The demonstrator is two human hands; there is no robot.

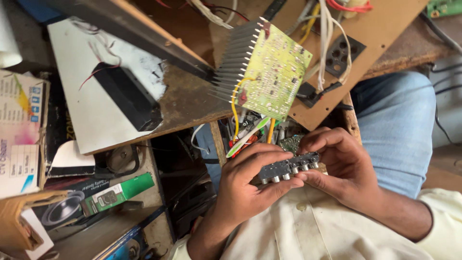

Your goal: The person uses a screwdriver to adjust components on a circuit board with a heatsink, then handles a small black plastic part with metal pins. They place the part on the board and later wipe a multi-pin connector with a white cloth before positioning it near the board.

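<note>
Both hands' fingers [269,161] clamp a knobbed panel [288,168] beneath a green circuit board [274,72].

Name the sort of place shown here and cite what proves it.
Probably an electronics repair workshop: a bare green circuit board with a finned heat sink, loose wires on a worn wooden bench, both hands holding a knobbed control panel.

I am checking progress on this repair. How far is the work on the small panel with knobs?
Done: the green circuit board with its heat sink lies bare on the bench, wires attached. In hand: the left hand and right hand both grip the small panel with a row of metal shafts. Left: loose wires hang between board and panel; nothing looks closed in a case.
</note>
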